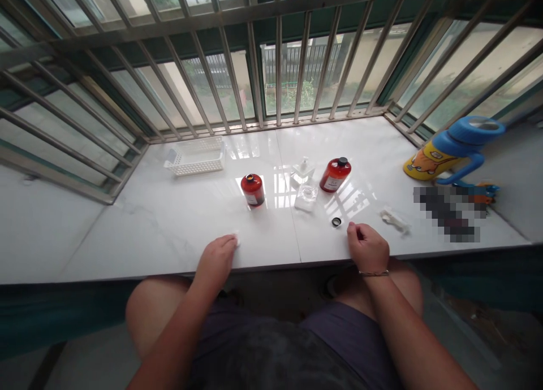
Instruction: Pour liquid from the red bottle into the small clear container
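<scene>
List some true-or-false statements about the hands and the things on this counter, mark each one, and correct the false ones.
1. The left hand has its fingertips at a small white item on the glossy white counter. True.
2. The blue-and-yellow bottle with a blue handle stands left of the white perforated plastic basket. False: it stands to the basket's right, near the counter's right end.
3. A small black ring-shaped piece lies near the right hand. True.
4. The right hand is gripping the black-topped red bottle. False: the hand is curled, apart from that bottle.
5. The right wrist wears a thin bracelet. True.
</scene>
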Motion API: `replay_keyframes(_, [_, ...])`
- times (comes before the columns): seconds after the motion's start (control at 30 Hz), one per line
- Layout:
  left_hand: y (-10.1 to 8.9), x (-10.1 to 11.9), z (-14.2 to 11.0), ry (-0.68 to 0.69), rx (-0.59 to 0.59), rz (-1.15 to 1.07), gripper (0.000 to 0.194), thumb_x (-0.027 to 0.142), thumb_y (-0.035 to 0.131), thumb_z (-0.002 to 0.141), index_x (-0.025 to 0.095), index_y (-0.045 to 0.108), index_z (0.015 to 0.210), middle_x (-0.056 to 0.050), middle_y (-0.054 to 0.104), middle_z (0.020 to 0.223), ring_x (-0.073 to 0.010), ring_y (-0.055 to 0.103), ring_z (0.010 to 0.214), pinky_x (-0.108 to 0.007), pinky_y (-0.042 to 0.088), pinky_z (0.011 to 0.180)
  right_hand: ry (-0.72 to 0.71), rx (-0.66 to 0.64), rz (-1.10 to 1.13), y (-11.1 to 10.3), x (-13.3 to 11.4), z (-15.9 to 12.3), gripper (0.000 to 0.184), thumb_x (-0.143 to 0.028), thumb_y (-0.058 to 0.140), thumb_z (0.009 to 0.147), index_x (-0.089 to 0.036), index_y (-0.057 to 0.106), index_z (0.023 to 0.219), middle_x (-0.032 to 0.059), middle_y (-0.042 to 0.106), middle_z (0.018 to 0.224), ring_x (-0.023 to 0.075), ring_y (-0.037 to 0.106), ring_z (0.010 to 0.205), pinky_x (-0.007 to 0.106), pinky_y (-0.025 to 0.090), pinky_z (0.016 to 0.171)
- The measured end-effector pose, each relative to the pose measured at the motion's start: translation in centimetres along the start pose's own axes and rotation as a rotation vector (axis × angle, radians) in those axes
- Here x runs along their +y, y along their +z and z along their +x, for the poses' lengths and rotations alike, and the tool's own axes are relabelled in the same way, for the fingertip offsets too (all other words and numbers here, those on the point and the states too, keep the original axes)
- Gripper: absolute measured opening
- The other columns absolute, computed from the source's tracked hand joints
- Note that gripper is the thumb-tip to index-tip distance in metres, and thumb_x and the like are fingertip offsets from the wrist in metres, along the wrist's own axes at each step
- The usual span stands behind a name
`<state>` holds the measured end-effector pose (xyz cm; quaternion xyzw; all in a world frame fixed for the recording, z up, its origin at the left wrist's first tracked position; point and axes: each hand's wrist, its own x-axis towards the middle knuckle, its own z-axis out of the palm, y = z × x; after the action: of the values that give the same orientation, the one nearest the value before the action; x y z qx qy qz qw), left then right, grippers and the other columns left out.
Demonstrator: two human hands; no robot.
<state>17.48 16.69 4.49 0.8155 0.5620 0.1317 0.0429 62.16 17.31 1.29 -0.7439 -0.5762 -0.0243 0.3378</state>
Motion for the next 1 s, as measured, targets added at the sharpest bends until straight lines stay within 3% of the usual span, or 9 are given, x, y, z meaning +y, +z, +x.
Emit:
replay_keyframes(0.1, [-1.2, -4.2, -0.3, -0.148, 0.039, 0.058, 0.033, 0.019, 0.048, 0.102, 0.019, 0.078, 0.117, -0.014, 0.078, 0.130, -0.0304, 0.075, 0.116, -0.047, 0.059, 0.108, 0.004, -0.011, -0.001, 0.0, 0.0, 0.0, 0.042, -0.044, 0.051, 0.104, -0.023, 0.053, 0.068, 0.0011, 0.054, 0.067, 0.0160, 0.045, 0.064, 0.032, 0.028, 0.062])
replay_keyframes(0.17, [-1.6, -5.6, -0.2, -0.237, 0.069, 0.064, 0.033, 0.018, 0.048, 0.100, 0.020, 0.078, 0.116, -0.013, 0.079, 0.129, -0.0295, 0.075, 0.116, -0.046, 0.059, 0.108, 0.006, -0.010, 0.001, 0.1, 0.1, 0.0, 0.041, -0.045, 0.051, 0.103, -0.023, 0.055, 0.068, 0.0013, 0.055, 0.068, 0.0161, 0.046, 0.064, 0.032, 0.028, 0.062])
replay_keyframes(0.3, [-0.6, -4.6, 1.2, -0.304, 0.096, 0.068, 0.035, 0.014, 0.048, 0.098, 0.019, 0.076, 0.119, -0.013, 0.078, 0.131, -0.0280, 0.075, 0.120, -0.046, 0.058, 0.111, 0.002, 0.001, -0.007, 0.2, 0.2, 0.0, 0.042, -0.045, 0.051, 0.103, -0.023, 0.056, 0.068, 0.0015, 0.056, 0.068, 0.0163, 0.046, 0.064, 0.032, 0.028, 0.062])
replay_keyframes(0.5, [2.7, 2.1, 5.9, -0.181, 0.052, -0.019, 0.038, 0.009, 0.050, 0.100, 0.018, 0.074, 0.127, -0.013, 0.072, 0.143, -0.0258, 0.070, 0.131, -0.043, 0.056, 0.115, -0.003, -0.003, -0.022, 0.1, 0.0, 0.0, 0.042, -0.044, 0.050, 0.103, -0.023, 0.053, 0.067, 0.0011, 0.054, 0.065, 0.0163, 0.044, 0.063, 0.032, 0.028, 0.063])
replay_keyframes(0.73, [6.0, 12.8, 11.3, 0.072, -0.061, -0.132, 0.038, 0.003, 0.053, 0.097, 0.012, 0.071, 0.130, -0.019, 0.068, 0.147, -0.0263, 0.067, 0.137, -0.041, 0.054, 0.118, -0.006, 0.001, -0.018, 0.2, 0.0, 0.0, 0.043, -0.044, 0.050, 0.104, -0.023, 0.053, 0.066, 0.0014, 0.056, 0.066, 0.0161, 0.045, 0.063, 0.032, 0.028, 0.063])
replay_keyframes(0.9, [7.0, 19.8, 10.7, 0.313, -0.131, -0.183, 0.039, 0.005, 0.055, 0.099, 0.015, 0.068, 0.134, -0.015, 0.070, 0.145, -0.0237, 0.067, 0.137, -0.036, 0.053, 0.119, -0.012, -0.001, -0.026, 0.3, 0.1, 0.0, 0.042, -0.043, 0.051, 0.104, -0.023, 0.053, 0.067, 0.0011, 0.058, 0.066, 0.0156, 0.045, 0.062, 0.032, 0.028, 0.063])
replay_keyframes(1.0, [6.6, 20.8, 8.7, 0.411, -0.143, -0.192, 0.041, 0.006, 0.056, 0.099, 0.011, 0.065, 0.138, -0.017, 0.070, 0.145, -0.0253, 0.065, 0.139, -0.036, 0.052, 0.120, -0.016, -0.003, -0.027, 0.3, 0.2, 0.0, 0.042, -0.043, 0.051, 0.105, -0.022, 0.054, 0.068, 0.0012, 0.059, 0.067, 0.0153, 0.046, 0.062, 0.031, 0.028, 0.064])
